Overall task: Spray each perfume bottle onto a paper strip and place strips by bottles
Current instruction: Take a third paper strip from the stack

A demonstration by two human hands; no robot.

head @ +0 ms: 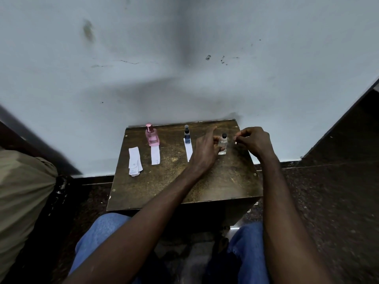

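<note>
Three perfume bottles stand on a small dark wooden table: a pink bottle at the left, a slim dark blue bottle in the middle, a small clear bottle at the right. One paper strip lies in front of the pink bottle, another paper strip in front of the blue one. A pile of spare strips lies at the far left. My left hand grips the clear bottle from its left side. My right hand, just right of that bottle, pinches a small object, possibly its cap.
The table stands against a pale wall. Dark floor surrounds it. My knees in blue jeans are below the front edge. A beige cloth bundle sits at the far left.
</note>
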